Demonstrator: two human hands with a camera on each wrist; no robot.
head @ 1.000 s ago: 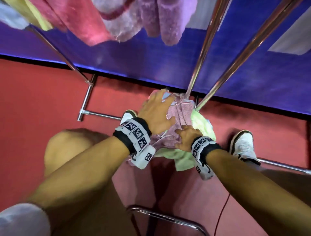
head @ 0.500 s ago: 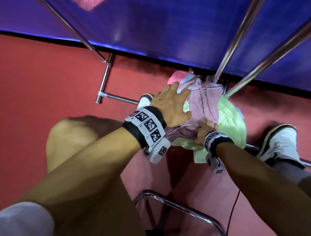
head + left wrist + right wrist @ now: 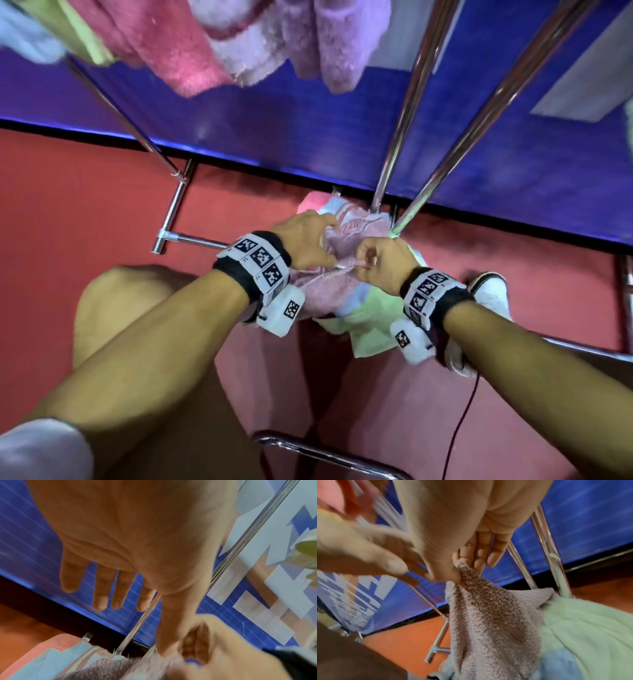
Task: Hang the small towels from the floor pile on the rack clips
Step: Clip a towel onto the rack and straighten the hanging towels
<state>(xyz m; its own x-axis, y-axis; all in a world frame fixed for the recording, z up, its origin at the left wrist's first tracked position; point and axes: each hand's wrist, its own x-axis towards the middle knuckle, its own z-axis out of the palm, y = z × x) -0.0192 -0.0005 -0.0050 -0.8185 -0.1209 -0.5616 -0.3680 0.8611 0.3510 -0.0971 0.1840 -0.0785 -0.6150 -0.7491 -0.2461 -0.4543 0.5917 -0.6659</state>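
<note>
A pile of small towels lies on the red floor at the foot of the rack. The mauve towel (image 3: 325, 291) is on top, over a green towel (image 3: 373, 322) and a light blue one (image 3: 352, 303). My right hand (image 3: 380, 260) pinches the mauve towel's (image 3: 488, 622) edge between thumb and forefinger and holds it lifted off the pile. Just to its left, my left hand (image 3: 308, 240) hovers over the pile. In the left wrist view its fingers (image 3: 102, 588) are straight and only the thumb reaches down to the mauve towel (image 3: 102, 669).
Pink (image 3: 191, 51) and lilac (image 3: 339, 44) towels hang overhead. Two chrome rack poles (image 3: 407, 113) rise behind the pile, and a base bar (image 3: 174, 205) lies to the left. A white shoe (image 3: 489, 294) stands at the right, a chrome tube (image 3: 325, 452) and a cable (image 3: 459, 428) lie near me.
My right hand has come up from the pile's near edge with a pinch of the mauve towel. The left hand has shifted slightly. My head has tilted up, so the hung towels show again.
</note>
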